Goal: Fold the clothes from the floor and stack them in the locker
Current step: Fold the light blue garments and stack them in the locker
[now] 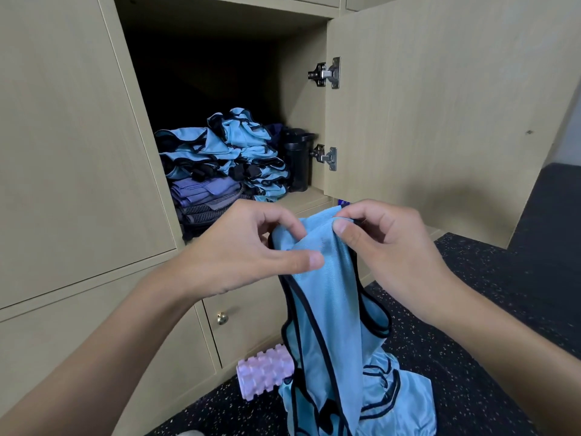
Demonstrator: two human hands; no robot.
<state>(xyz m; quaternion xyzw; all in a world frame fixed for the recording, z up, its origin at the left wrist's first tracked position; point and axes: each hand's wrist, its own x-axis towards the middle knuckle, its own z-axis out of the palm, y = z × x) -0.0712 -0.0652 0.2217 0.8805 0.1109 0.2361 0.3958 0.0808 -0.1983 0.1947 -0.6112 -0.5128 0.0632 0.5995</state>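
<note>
A light blue bib (327, 309) with black piping along its edges hangs in front of the open locker (301, 196), its top bunched between the two hands and its lower part trailing down onto more blue cloth (399, 401) heaped on the dark speckled floor (471, 357). The fabric is thin, glossy and finely ribbed. The left hand (248, 256) pinches the upper left edge, thumb laid across the front and fingers curled behind. The right hand (386, 247) pinches the top right corner between thumb and forefinger, the other fingers curled. Inside the locker sit piles of folded blue bibs (226, 146) over purple and grey garments (204, 196), beside a black container (297, 162). A pink ridged roller (264, 369) lies on the floor.
</note>
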